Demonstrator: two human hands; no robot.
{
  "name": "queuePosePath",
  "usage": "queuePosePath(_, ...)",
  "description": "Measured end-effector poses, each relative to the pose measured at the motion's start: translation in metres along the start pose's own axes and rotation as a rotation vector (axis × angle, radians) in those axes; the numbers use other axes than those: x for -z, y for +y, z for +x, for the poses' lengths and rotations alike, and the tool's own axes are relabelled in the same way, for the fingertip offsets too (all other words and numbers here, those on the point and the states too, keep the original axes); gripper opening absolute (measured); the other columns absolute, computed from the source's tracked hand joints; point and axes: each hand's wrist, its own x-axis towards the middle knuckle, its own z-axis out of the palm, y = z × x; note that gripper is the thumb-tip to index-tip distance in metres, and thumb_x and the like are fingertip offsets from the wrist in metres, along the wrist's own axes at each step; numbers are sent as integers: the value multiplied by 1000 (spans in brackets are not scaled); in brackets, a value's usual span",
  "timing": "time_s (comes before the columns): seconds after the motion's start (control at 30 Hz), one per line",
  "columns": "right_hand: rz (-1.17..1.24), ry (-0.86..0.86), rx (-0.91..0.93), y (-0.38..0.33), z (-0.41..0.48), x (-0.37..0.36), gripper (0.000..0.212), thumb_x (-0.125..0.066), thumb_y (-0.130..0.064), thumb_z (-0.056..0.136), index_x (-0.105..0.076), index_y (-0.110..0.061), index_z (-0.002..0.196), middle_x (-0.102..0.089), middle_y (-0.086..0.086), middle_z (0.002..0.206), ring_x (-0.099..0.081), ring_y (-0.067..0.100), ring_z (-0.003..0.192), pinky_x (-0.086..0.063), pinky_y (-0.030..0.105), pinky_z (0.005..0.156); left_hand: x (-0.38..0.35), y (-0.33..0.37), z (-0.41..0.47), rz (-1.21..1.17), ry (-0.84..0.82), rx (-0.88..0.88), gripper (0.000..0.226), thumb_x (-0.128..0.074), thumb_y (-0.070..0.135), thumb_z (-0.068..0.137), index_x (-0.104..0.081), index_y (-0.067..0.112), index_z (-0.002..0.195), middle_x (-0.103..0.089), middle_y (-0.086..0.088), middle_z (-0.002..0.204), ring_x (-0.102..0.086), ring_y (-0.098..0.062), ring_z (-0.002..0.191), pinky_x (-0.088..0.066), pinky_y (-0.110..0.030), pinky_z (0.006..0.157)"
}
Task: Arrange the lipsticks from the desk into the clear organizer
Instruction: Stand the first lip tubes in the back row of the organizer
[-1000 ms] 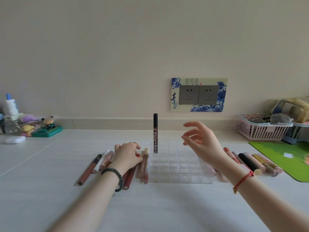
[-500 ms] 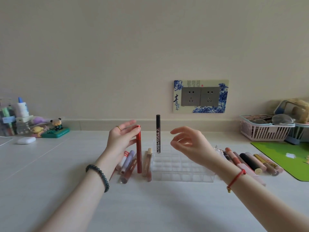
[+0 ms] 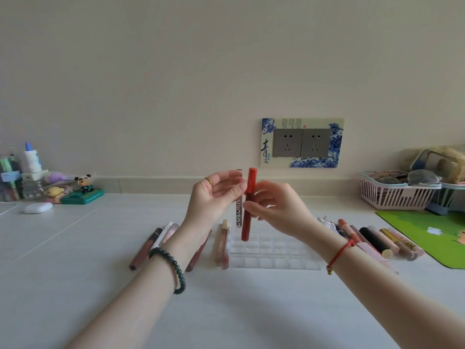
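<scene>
While my left fingers [image 3: 227, 181] pinch its cap and my right fingers [image 3: 261, 210] pinch its middle, the slim red lipstick tube [image 3: 245, 227] stands upright at the back-left corner of the clear gridded acrylic organizer [image 3: 276, 259], just beside a dark lettered tube [image 3: 238, 217] standing in a cell. Other lipsticks [image 3: 375, 241] lie on the white surface [image 3: 88, 248] on both sides.

We count one left hand [image 3: 214, 195], one right hand [image 3: 279, 207], one red lipstick [image 3: 247, 222], one dark lipstick [image 3: 238, 216], one clear organizer [image 3: 276, 263], two wall sockets [image 3: 286, 143] right of centre.
</scene>
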Motion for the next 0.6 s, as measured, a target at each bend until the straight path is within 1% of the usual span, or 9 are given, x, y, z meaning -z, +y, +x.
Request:
queuePosePath(0.07,-30,22,-17,2,6,10,15,-66,-10,79,-62,-13,92,-69,1,78,-67,12,69,-57,19,66,4,-8,1,89,-2,23,17,-74,19,68,-70,25,83,-74,8,81,-68,-7,82,-55,-20,74)
queuePosePath(0.13,-59,55,-30,5,14,18,15,-65,-11,80,-63,-11,95,-68,2,82,-66,11,72,-57,21,69,11,-16,3,132,44,52,15,-71,14,75,-69,26,83,-74,7,80,-68,-7,81,-56,-20,73)
queuePosePath(0.23,-62,115,-59,10,27,26,16,-63,-10,81,-63,-8,97,-69,8,88,-67,15,76,-56,30,77,25,-28,6,208,153,96,14,-68,12,79,-67,24,85,-71,5,83,-65,-5,78,-53,-15,71)
queuePosePath(0.3,-71,144,-62,13,35,27,16,-63,-10,81,-63,-7,96,-70,11,90,-67,18,78,-56,36,78,35,-39,3,308,179,124,12,-67,14,80,-66,24,88,-68,5,87,-61,-1,74,-50,-13,72)
queuePosePath(0.37,-82,169,-71,17,43,25,14,-63,-10,80,-64,-8,94,-70,12,90,-67,22,80,-56,40,79,42,-51,-1,436,152,152,12,-65,18,82,-66,23,93,-68,8,90,-58,2,73,-44,-11,73)
queuePosePath(0.43,-103,171,-87,22,51,19,13,-63,-10,80,-64,-8,93,-70,13,90,-67,24,82,-55,42,81,45,-60,-4,573,84,156,16,-64,21,83,-66,23,98,-66,13,89,-57,8,79,-40,-1,68)
queuePosePath(0.47,-120,164,-94,24,54,16,13,-64,-10,80,-64,-8,92,-70,13,89,-67,24,82,-55,42,81,46,-63,-5,615,55,160,18,-64,22,83,-66,23,100,-65,16,88,-56,10,81,-39,1,67)
queuePosePath(0.53,-145,150,-107,30,57,10,14,-64,-11,79,-64,-8,93,-70,12,89,-67,23,81,-55,40,82,48,-68,-6,659,10,180,21,-64,25,83,-65,23,104,-64,18,89,-57,9,87,-40,-1,70)
queuePosePath(0.6,-167,143,-119,36,58,5,16,-65,-12,79,-64,-8,94,-70,11,89,-67,21,80,-55,37,82,50,-72,-9,698,-35,205,23,-63,29,83,-64,25,106,-66,17,94,-58,5,95,-39,-9,81)
